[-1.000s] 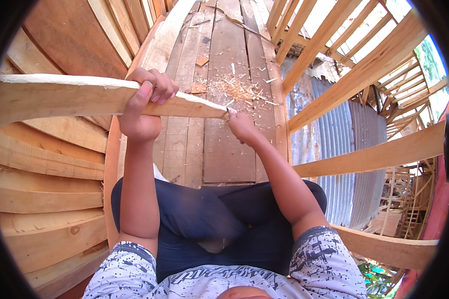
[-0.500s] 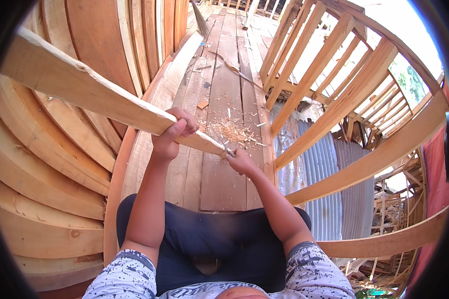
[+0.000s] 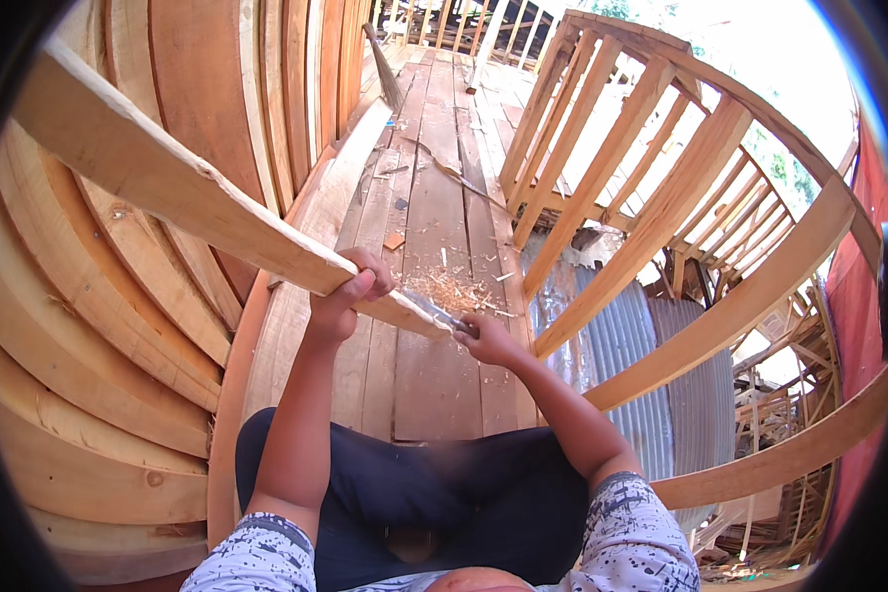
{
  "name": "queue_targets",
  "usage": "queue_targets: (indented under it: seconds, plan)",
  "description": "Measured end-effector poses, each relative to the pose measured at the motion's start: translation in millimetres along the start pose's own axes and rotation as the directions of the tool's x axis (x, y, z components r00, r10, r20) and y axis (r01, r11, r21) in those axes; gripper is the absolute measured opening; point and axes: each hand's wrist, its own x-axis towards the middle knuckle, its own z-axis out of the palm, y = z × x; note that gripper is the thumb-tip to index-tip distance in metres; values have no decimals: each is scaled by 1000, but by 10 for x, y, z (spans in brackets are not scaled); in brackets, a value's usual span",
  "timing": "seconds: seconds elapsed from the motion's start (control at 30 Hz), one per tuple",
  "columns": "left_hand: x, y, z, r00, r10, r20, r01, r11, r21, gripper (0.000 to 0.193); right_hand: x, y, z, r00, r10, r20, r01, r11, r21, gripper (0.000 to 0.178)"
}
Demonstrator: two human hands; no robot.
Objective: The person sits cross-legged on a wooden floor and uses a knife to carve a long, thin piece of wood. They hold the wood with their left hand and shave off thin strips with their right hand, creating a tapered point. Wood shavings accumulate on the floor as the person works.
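A long, pale wooden plank (image 3: 183, 178) slants from the upper left down to the middle, its near end in front of my knees. My left hand (image 3: 348, 291) is closed around it a short way from that end. In my closed right hand (image 3: 489, 340) is a knife (image 3: 434, 309), its handle mostly hidden by my fingers. The blade lies along the plank's far edge, close to the end, and points back toward my left hand. Just beyond the blade, curled wood shavings (image 3: 456, 292) are heaped on the floor.
Stacked boards line the wall (image 3: 99, 414) on my left. To the right runs a slatted wooden railing (image 3: 651, 197), with corrugated metal sheets (image 3: 622, 345) below. Farther along the plank floor (image 3: 439, 390) lie a thin wood strip (image 3: 449, 170) and a broom (image 3: 383, 69) leaning at the wall.
The knife blade has come up along the plank's edge toward my left hand, and more of it shows. Both hands and the plank's end appear slightly lower as the view shifts.
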Motion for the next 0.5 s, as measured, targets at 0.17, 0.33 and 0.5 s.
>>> queue_targets:
  seconds: [0.17,0.33,0.5]
  plan:
    - [-15,50,-59,1000,15,18,-16,999,44,22,142,-145,266,998,-12,65,11,1000,17,38]
    - [46,3,5,998,10,68,-10,1000,0,22,193,331,485,996,83,15,-83,997,2,46]
    - [40,5,7,999,46,18,-47,998,40,21,278,2,365,967,200,160,-214,974,76,50]
